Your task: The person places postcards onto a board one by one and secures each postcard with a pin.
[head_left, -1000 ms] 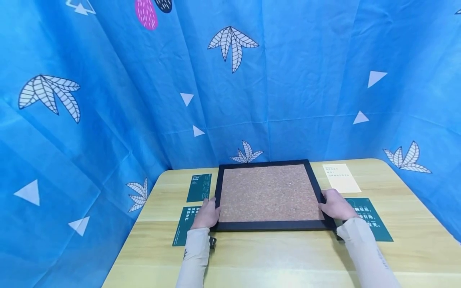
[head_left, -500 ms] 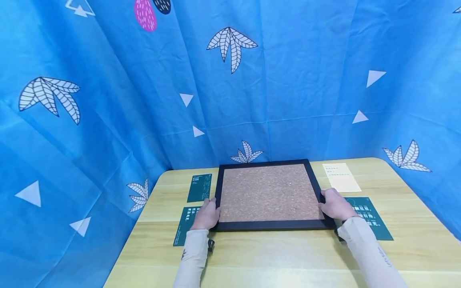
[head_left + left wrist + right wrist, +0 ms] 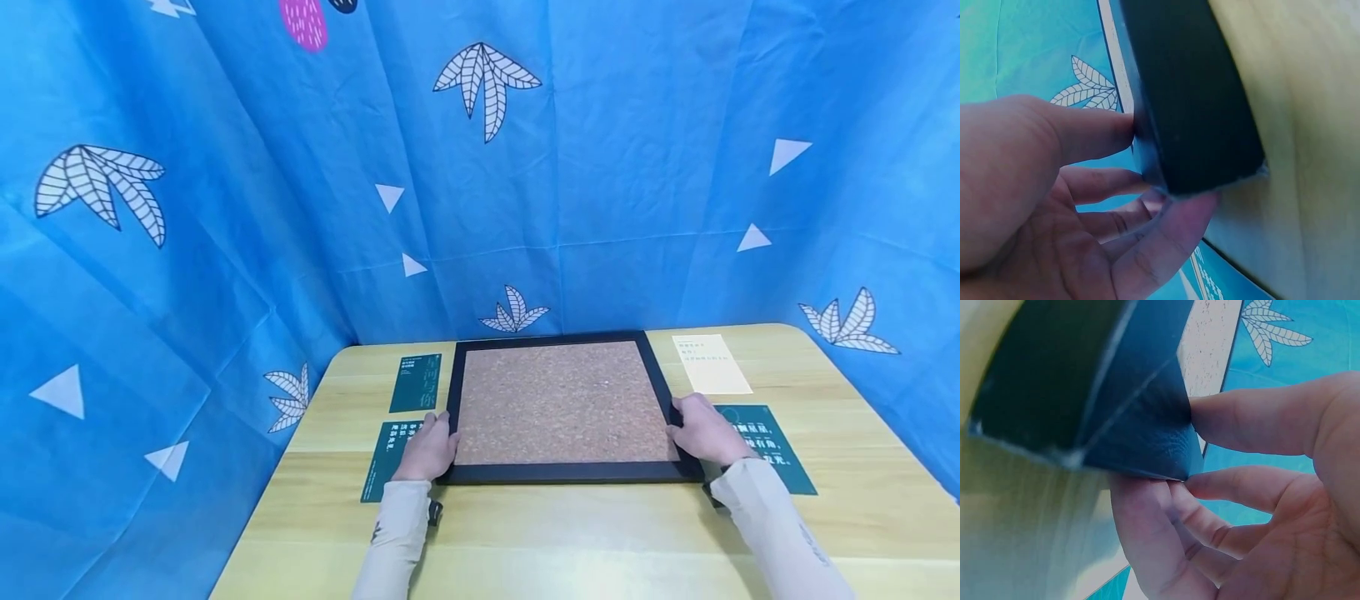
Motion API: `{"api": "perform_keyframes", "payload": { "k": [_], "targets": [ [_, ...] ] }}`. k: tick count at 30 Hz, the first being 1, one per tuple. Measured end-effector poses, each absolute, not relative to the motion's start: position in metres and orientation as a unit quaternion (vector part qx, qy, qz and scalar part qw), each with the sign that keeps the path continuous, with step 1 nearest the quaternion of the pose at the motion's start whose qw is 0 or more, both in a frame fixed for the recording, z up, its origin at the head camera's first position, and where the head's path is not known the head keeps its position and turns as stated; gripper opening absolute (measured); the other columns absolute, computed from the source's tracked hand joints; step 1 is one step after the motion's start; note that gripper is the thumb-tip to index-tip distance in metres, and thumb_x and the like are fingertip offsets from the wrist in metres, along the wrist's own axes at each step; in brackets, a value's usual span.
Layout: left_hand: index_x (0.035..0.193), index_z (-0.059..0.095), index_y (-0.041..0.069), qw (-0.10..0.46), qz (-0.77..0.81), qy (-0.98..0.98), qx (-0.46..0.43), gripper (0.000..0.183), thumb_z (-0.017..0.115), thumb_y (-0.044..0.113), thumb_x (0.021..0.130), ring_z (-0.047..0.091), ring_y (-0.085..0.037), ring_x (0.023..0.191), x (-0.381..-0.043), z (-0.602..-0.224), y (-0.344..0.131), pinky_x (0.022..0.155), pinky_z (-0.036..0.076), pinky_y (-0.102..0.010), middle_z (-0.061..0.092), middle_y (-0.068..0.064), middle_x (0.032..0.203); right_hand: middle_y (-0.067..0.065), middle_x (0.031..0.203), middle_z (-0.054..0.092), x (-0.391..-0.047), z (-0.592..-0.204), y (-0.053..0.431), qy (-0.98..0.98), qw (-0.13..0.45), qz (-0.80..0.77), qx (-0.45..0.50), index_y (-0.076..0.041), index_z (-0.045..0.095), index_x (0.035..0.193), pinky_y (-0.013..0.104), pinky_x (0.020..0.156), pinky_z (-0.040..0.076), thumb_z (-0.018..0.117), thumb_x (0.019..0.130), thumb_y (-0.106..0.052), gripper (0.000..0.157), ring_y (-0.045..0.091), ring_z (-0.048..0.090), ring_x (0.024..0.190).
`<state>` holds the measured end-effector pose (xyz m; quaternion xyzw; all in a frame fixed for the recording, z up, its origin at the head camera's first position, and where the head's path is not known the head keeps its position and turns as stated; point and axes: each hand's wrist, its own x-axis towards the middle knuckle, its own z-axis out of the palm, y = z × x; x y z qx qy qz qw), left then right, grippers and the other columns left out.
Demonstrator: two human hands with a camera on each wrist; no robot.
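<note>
While it faces up, the corkboard [image 3: 557, 405] runs longways left to right.

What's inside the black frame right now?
Inside the black frame shows a speckled brown, cork-like panel, with nothing visible lying on it. Whatever is beneath the panel is covered and cannot be seen.

One cork board [image 3: 562, 404] in one black frame [image 3: 570, 472], one tabletop [image 3: 540, 542], two pale sleeves [image 3: 396, 533], one left hand [image 3: 426, 448] and one right hand [image 3: 708, 429]. Three green cards [image 3: 416, 383] and one cream card [image 3: 712, 364] make four cards. On the blue curtain [image 3: 637, 183], the head view shows five whole leaf prints [image 3: 491, 79] and one pink oval [image 3: 303, 21]
</note>
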<state>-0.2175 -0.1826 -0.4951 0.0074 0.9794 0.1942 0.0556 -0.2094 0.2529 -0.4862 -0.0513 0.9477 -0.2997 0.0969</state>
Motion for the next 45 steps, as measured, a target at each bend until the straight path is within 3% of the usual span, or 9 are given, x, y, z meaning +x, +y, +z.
{"api": "perform_keyframes", "payload": {
  "k": [2, 4, 9, 13, 20, 32, 39, 45],
  "targets": [
    [0.151, 0.046, -0.004, 0.056, 0.193, 0.98, 0.008, 0.055, 0.058, 0.027, 0.107, 0.062, -0.043, 0.126, -0.216, -0.495, -0.183, 0.104, 0.052, -0.058, 0.051, -0.029, 0.147, 0.037, 0.102, 0.062, -0.208, -0.486, 0.252, 0.95, 0.1, -0.293, -0.047, 0.03, 0.039, 0.139, 0.03, 0.049, 0.041, 0.059, 0.098, -0.003, 0.056, 0.018, 0.045, 0.053],
    [0.15, 0.047, -0.004, 0.055, 0.193, 0.98, 0.008, 0.055, 0.058, 0.027, 0.106, 0.062, -0.043, 0.124, -0.214, -0.494, -0.185, 0.104, 0.052, -0.057, 0.052, -0.029, 0.144, 0.036, 0.101, 0.06, -0.207, -0.486, 0.251, 0.952, 0.102, -0.285, -0.043, 0.029, 0.038, 0.139, 0.03, 0.052, 0.041, 0.059, 0.098, -0.004, 0.057, 0.019, 0.047, 0.057],
    [0.149, 0.047, -0.005, 0.051, 0.194, 0.979, 0.015, 0.054, 0.058, 0.026, 0.106, 0.063, -0.042, 0.122, -0.209, -0.493, -0.187, 0.103, 0.053, -0.057, 0.055, -0.028, 0.14, 0.049, 0.132, 0.046, -0.202, -0.485, 0.252, 0.96, 0.094, -0.26, -0.044, 0.029, 0.041, 0.138, 0.035, 0.063, 0.044, 0.062, 0.098, -0.005, 0.057, 0.031, 0.053, 0.082],
    [0.15, 0.047, -0.004, 0.053, 0.197, 0.979, 0.015, 0.055, 0.058, 0.027, 0.106, 0.062, -0.043, 0.124, -0.204, -0.492, -0.188, 0.103, 0.052, -0.058, 0.053, -0.028, 0.142, 0.045, 0.126, 0.05, -0.197, -0.484, 0.252, 0.962, 0.09, -0.253, -0.047, 0.028, 0.042, 0.138, 0.037, 0.068, 0.044, 0.063, 0.097, -0.006, 0.057, 0.038, 0.051, 0.095],
    [0.151, 0.045, -0.003, 0.064, 0.196, 0.979, 0.003, 0.056, 0.058, 0.027, 0.106, 0.058, -0.046, 0.132, -0.197, -0.49, -0.189, 0.107, 0.049, -0.059, 0.046, -0.03, 0.153, 0.036, 0.118, 0.051, -0.189, -0.481, 0.251, 0.958, 0.095, -0.268, -0.046, 0.028, 0.039, 0.141, 0.034, 0.061, 0.04, 0.062, 0.098, -0.007, 0.059, 0.033, 0.049, 0.089],
    [0.148, 0.044, -0.004, 0.078, 0.223, 0.972, 0.01, 0.056, 0.061, 0.025, 0.105, 0.064, -0.042, 0.121, -0.18, -0.489, -0.189, 0.103, 0.053, -0.057, 0.053, -0.027, 0.144, 0.042, 0.123, 0.05, -0.172, -0.481, 0.256, 0.963, 0.095, -0.249, -0.045, 0.028, 0.041, 0.139, 0.04, 0.073, 0.046, 0.064, 0.098, -0.009, 0.06, 0.036, 0.05, 0.094],
    [0.148, 0.044, -0.004, 0.083, 0.231, 0.969, 0.009, 0.056, 0.062, 0.025, 0.104, 0.064, -0.041, 0.121, -0.172, -0.489, -0.189, 0.104, 0.052, -0.057, 0.052, -0.026, 0.147, 0.042, 0.123, 0.05, -0.161, -0.483, 0.259, 0.963, 0.093, -0.247, -0.045, 0.027, 0.042, 0.139, 0.038, 0.069, 0.045, 0.065, 0.097, -0.008, 0.06, 0.034, 0.052, 0.093],
    [0.148, 0.043, -0.004, 0.087, 0.235, 0.968, 0.008, 0.056, 0.062, 0.024, 0.104, 0.066, -0.038, 0.115, -0.166, -0.49, -0.189, 0.101, 0.054, -0.057, 0.053, -0.026, 0.144, 0.041, 0.122, 0.052, -0.155, -0.484, 0.26, 0.964, 0.088, -0.246, -0.05, 0.027, 0.044, 0.137, 0.04, 0.072, 0.046, 0.066, 0.096, -0.009, 0.059, 0.033, 0.052, 0.095]
  ]
}}
